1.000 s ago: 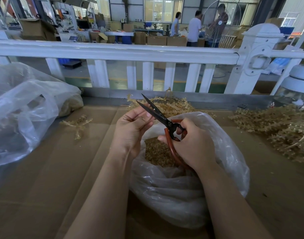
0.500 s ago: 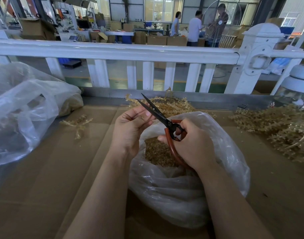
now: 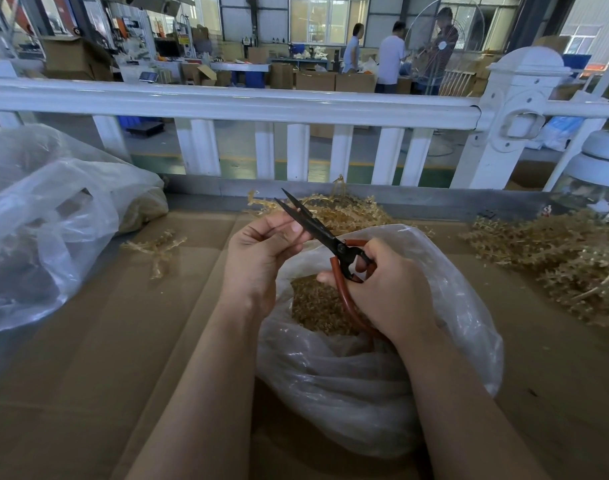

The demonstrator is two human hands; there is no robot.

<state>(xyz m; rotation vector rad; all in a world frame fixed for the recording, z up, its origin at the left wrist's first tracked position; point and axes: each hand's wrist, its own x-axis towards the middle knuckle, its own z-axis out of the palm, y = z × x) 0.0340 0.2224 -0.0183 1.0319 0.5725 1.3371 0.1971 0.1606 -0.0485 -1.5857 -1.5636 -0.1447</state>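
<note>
With my right hand [image 3: 389,289] gripping the scissors [image 3: 313,224] over the bag [image 3: 365,393] mouth, I'd hold my curled left hand [image 3: 258,251], pinching I can't tell what, clear of the part-open blades.

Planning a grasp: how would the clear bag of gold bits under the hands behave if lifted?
Likely floppy: the clear bag is thin wrinkled film slumped on the cardboard. Probably light: the gold bits inside look small and loose. They could shift and spill from its open mouth.
</note>
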